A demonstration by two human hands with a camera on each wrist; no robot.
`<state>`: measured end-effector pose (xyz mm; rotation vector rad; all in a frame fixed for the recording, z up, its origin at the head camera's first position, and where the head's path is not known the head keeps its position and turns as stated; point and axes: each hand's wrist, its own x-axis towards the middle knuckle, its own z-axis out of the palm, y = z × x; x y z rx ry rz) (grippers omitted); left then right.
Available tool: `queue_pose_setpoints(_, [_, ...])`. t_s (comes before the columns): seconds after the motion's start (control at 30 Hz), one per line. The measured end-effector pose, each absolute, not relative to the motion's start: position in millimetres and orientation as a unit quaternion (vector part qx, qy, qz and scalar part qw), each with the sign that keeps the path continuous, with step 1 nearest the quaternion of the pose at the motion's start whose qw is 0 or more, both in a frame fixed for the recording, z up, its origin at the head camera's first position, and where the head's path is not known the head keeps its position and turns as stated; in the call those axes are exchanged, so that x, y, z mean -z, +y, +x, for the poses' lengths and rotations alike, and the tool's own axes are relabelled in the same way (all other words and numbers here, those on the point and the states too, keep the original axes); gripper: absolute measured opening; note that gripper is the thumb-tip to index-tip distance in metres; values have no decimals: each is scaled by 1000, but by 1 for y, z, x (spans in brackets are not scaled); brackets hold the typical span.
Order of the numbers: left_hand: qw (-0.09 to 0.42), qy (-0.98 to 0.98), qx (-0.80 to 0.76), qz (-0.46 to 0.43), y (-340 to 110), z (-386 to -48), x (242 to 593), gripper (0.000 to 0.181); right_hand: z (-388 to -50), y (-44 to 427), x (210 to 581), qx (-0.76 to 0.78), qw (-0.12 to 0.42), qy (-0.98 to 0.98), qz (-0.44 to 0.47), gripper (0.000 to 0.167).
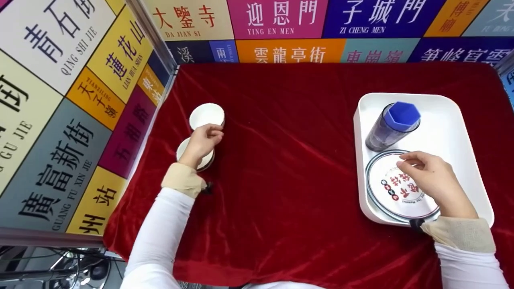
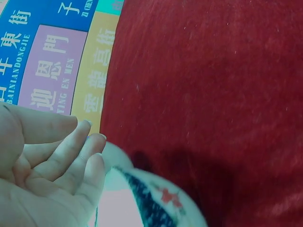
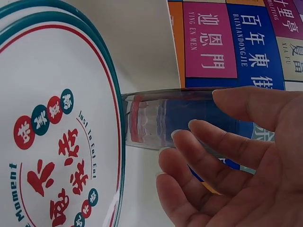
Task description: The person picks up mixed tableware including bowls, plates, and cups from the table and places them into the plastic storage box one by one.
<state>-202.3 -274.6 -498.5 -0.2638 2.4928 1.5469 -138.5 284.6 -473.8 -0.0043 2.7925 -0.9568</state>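
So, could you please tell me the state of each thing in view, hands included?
Left hand: empty, fingers loosely bent
Right hand: empty, fingers loosely bent
Red cloth: spread out, wrinkled
Far bowl: contents unclear
Near bowl: partly hidden by left hand
Plates: stacked, printed side up
Clear cup: upright, blue insert in mouth
Tray: holding plates and cup

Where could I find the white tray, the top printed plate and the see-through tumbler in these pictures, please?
White tray (image 1: 445, 126): head view, on a bare part of its floor.
Top printed plate (image 1: 396, 186): head view, on its lettered middle.
See-through tumbler (image 1: 381, 132): head view, on its side wall.
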Motion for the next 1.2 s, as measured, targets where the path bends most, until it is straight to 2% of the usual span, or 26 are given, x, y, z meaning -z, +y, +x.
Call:
queue_pose_setpoints(0.13, [86,850,-512,-91,-285,-200,498,35,-138,282,474,331,97,939,-3,49])
queue_pose_setpoints(0.8, [89,865,-479,-117,-309,-194,503,35,-135,274,471,343,102,934,-14,48])
queue_pose_setpoints(1.2, [57,891,-431,-127,-323,-190,503,34,-130,270,467,357,107,928,-20,48])
